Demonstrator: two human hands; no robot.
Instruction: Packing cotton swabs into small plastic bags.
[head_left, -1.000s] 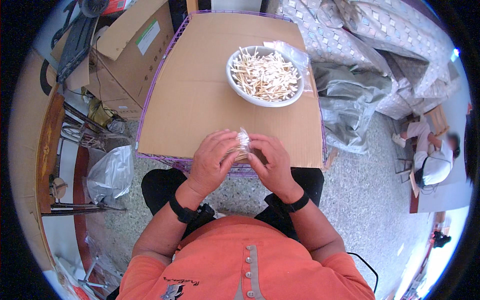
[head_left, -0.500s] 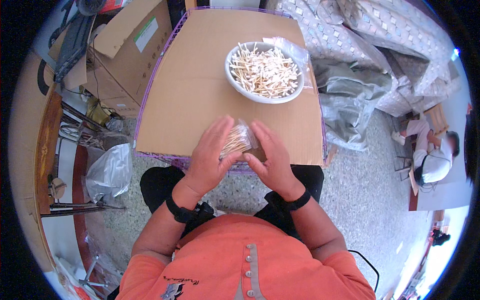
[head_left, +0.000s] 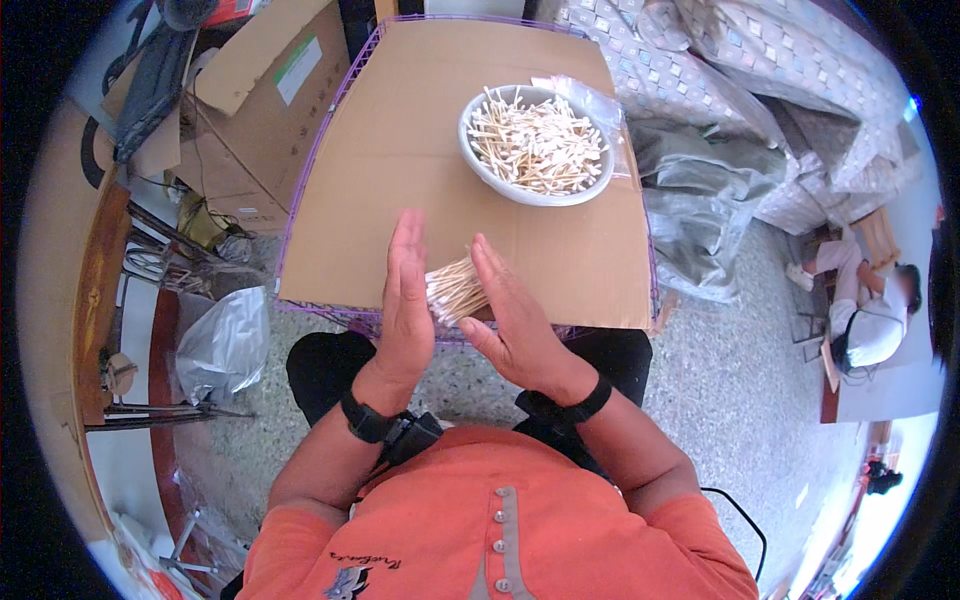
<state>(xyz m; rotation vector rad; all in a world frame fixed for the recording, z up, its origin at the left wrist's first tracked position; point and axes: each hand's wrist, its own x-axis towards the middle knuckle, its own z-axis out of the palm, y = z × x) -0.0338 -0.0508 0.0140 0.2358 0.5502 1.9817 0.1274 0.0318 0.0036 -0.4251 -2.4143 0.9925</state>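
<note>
A bundle of cotton swabs lies between my palms near the cardboard's front edge, white tips toward me. Part of it is hidden by my right hand, and I cannot tell if its clear bag is still around it. My left hand stands on edge, fingers stretched out, beside the bundle's left end. On the other side my right hand is against the bundle, its fingers straight and its thumb apart, not wrapped round it. Beyond them sits a grey bowl heaped with loose cotton swabs.
Clear plastic bags lie by the bowl's right rim. The cardboard sheet tops a purple wire frame. Large cartons stand at left; plastic-covered bundles are at right. A person sits far right.
My left hand has straightened upright and moved slightly left. The bundle has turned, and its white tips now face me at the lower left. My right hand has shifted left alongside it.
</note>
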